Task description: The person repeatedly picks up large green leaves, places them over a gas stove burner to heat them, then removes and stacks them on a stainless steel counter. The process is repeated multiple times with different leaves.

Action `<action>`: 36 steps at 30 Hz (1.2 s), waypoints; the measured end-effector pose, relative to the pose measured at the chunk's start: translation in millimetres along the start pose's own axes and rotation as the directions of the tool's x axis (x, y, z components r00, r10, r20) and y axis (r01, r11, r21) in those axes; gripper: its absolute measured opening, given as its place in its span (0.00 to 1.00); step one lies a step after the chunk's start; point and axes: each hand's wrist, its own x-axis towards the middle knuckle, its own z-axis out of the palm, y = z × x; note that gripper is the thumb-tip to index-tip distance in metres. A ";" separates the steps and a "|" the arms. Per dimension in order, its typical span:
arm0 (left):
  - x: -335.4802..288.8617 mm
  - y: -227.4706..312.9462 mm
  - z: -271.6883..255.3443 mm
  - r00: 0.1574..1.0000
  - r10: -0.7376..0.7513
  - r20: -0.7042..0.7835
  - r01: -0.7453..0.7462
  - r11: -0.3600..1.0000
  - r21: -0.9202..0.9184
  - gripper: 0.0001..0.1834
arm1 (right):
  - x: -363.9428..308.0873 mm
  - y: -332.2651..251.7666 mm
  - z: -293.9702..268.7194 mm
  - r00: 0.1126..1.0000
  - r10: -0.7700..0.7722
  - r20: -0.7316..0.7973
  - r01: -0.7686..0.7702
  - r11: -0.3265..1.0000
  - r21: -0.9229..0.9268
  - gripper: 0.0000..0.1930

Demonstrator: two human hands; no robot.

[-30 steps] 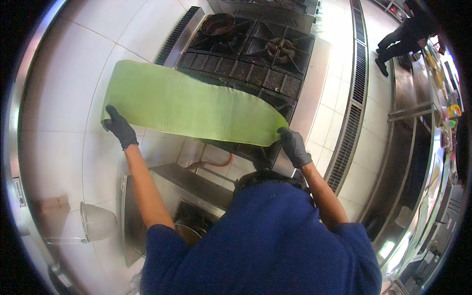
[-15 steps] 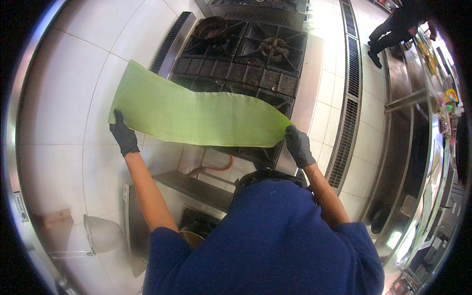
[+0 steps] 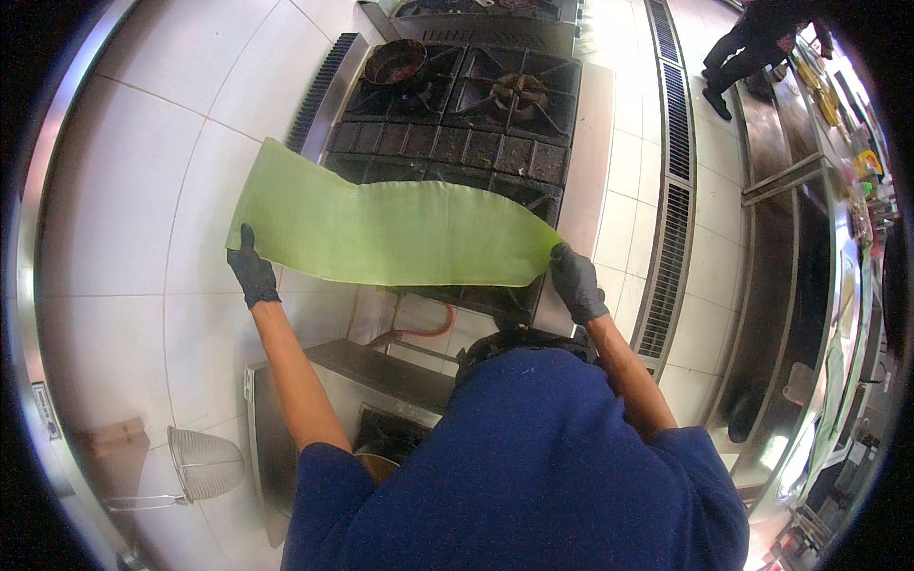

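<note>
A long strip of green banana leaf [image 3: 390, 233] stretches across the view, held up at both ends over the black gas stove [image 3: 466, 105]. At its broad end on the left, my left hand [image 3: 251, 269], in a black glove, grips the lower edge with the thumb on the upper face. The narrowing right tip is pinched in my black-gloved right hand [image 3: 577, 284]. Between the two hands the leaf sags in a gentle wave. It covers part of the front burner grates, and whether a flame burns beneath is hidden.
On the far left burner rests a dark pan [image 3: 395, 63]. A wire strainer [image 3: 205, 463] hangs by the tiled wall [image 3: 124, 219]. Right of the stove, a floor drain grate [image 3: 678, 143] runs along. Another person [image 3: 752, 52] stands by the steel counter [image 3: 785, 181] at far right.
My left hand and the leaf's broad end have shifted slightly right and down. The right hand keeps its hold on the tip. My view has tilted a little.
</note>
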 end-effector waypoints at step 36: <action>-16.1 -32.9 18.9 0.993 -0.065 -0.097 0.034 0.954 -0.299 0.19 | -4.2 28.9 -27.6 0.980 0.168 -0.102 -0.170 0.985 -0.013 0.08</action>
